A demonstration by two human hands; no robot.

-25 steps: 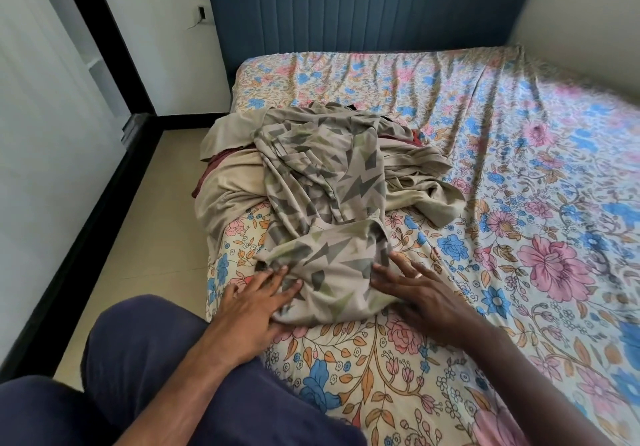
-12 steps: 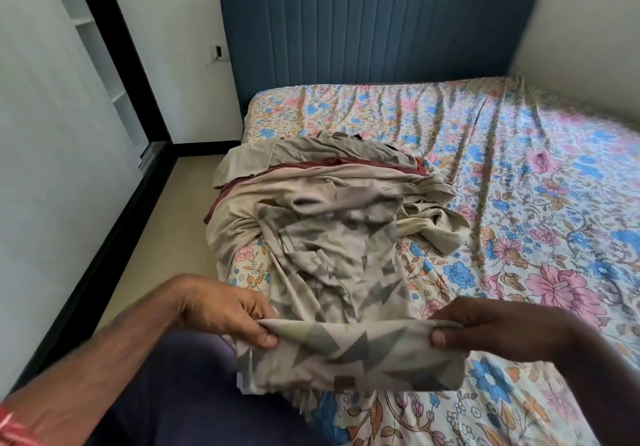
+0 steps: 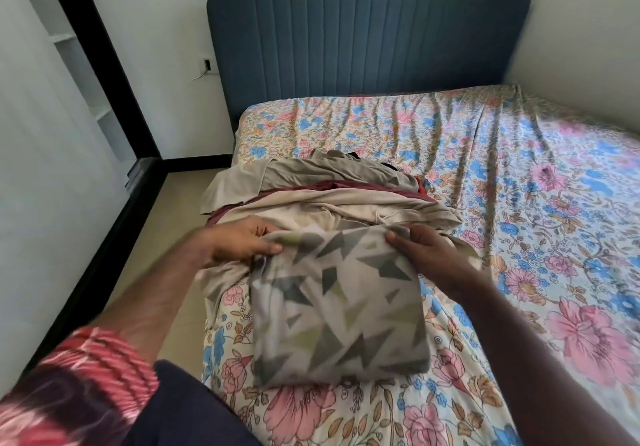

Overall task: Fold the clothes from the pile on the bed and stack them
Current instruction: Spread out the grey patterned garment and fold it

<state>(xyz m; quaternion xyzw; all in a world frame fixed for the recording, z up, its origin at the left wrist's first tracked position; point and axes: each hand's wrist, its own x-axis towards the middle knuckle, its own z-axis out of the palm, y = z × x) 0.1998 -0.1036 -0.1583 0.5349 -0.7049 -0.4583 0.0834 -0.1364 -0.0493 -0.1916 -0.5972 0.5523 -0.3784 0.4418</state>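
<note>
We hold a folded patterned garment on the bed.

The patterned garment [image 3: 337, 307] lies folded on the near floral bed [image 3: 519, 237]; our left hand [image 3: 239, 241] and right hand [image 3: 433, 255] each pinch a far corner of it. Just beyond sits the pile of clothes [image 3: 325, 196], then the blue headboard [image 3: 367, 37].
</note>
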